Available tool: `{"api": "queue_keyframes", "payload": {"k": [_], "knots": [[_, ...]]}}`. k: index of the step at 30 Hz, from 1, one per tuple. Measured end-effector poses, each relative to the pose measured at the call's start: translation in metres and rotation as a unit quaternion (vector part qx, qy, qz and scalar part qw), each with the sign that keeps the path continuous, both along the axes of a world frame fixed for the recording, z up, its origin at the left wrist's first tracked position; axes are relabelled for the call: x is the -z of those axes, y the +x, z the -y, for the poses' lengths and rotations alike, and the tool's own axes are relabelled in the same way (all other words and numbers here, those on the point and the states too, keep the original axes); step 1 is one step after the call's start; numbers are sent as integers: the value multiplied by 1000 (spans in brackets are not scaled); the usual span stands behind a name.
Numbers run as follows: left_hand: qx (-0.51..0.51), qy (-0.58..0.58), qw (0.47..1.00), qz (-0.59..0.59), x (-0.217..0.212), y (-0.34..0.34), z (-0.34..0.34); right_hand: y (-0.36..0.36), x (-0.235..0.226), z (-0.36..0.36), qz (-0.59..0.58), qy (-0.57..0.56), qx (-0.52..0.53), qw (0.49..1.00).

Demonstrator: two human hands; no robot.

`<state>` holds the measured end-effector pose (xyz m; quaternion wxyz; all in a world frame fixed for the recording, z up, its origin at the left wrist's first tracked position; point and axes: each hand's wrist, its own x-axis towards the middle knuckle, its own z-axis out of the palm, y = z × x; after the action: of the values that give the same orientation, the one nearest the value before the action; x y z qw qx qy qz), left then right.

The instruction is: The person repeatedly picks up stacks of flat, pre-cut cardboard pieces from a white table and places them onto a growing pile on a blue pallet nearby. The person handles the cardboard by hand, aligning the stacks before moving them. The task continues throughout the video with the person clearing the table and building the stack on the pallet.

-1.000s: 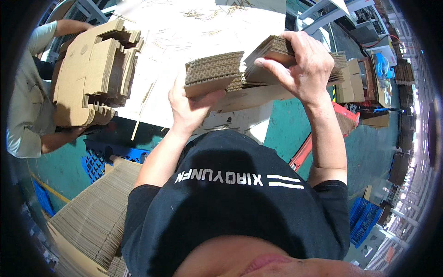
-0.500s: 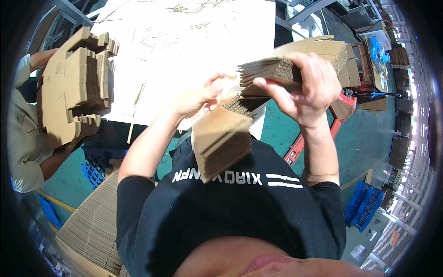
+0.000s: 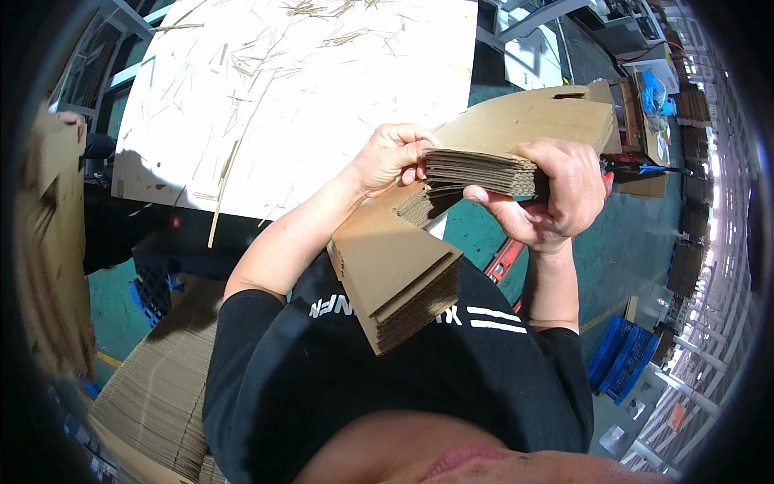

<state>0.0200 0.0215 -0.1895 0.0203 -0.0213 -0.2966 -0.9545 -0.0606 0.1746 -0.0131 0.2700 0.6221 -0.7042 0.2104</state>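
Observation:
A thick stack of die-cut cardboard sheets is held up in front of my chest, its layered edges showing. My right hand grips a projecting part of the stack, thumb underneath and fingers over the top. My left hand pinches at the inner edge of that same part, fingers curled; whether a loose strip is between them is hidden. The stack's broad far end reaches away to the right, past my right hand.
Thin cardboard scraps lie scattered over the white table. At lower left stands a pile of cardboard sheets. Another person's cardboard stack is at the left rim. Blue crates and a red metal bar are on the right.
The cardboard stack has turned and shows more of its flat face. My left hand has moved right onto its edge. The other person's stack has shifted toward the left rim.

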Motion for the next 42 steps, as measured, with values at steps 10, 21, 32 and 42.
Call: {"api": "queue_keyframes", "payload": {"k": [10,21,32,42], "knots": [[-157,25,987,25,-4,12,17,-1,4,-1,7,-16,-26,1000],[-90,-125,988,-26,-7,16,2,-3,0,1,-4,6,-14,1000],[-293,-28,940,173,10,8,14,1,1,8,-6,-2,-9,1000],[-92,-161,983,5,-19,21,0,-4,1,31,-6,-40,47,998]]}}
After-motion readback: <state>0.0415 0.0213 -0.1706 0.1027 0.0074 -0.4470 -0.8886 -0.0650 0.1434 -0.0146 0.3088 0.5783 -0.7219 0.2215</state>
